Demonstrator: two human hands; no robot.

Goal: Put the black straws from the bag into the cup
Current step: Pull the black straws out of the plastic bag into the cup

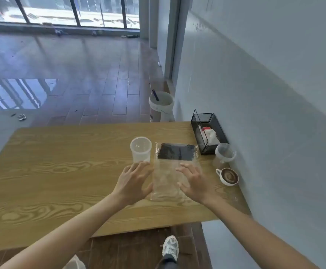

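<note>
I see the empty clear cup (140, 149) standing just left of the clear bag (172, 172), which lies flat on the wooden table (51, 171) with the black straws (176, 151) bunched at its far end. My left hand (132, 181) and right hand (194, 183) flank the bag's near half, fingers spread and holding nothing. I can read no writing on anything.

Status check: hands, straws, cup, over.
Both hands open, left hand and right hand flanking the clear bag. Black straws still bagged. Clear cup empty, unobstructed.

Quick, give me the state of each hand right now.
Left hand: open, fingers spread, holding nothing, beside the bag.
Right hand: open, fingers spread, holding nothing, over the bag.
</note>
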